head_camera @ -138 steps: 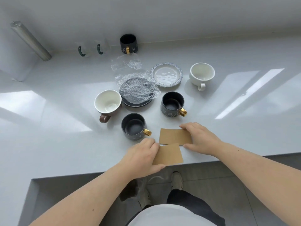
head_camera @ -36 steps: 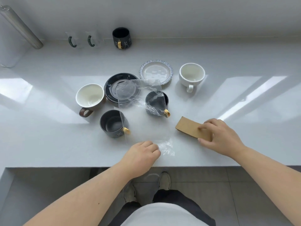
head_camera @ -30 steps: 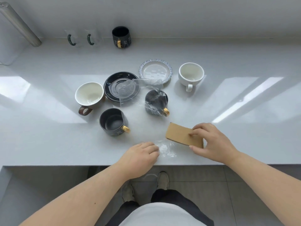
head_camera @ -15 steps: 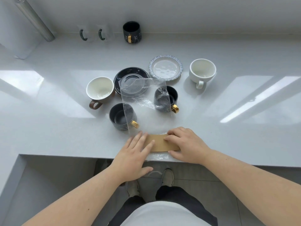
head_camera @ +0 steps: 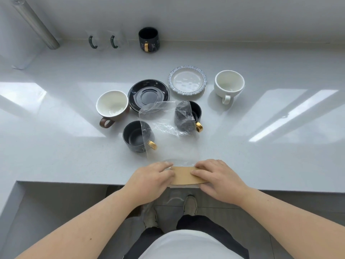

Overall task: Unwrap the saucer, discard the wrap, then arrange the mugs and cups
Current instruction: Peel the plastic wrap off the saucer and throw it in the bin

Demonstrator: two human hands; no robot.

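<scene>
At lower centre, we press our left hand (head_camera: 152,179) and right hand (head_camera: 219,177) flat on the brown card (head_camera: 183,178), pinning the plastic wrap (head_camera: 169,131) below the bare black saucer (head_camera: 148,94).

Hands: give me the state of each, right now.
Left hand: open, fingers flat on the left end of the brown cardboard piece.
Right hand: open, fingers flat on its right end.
</scene>
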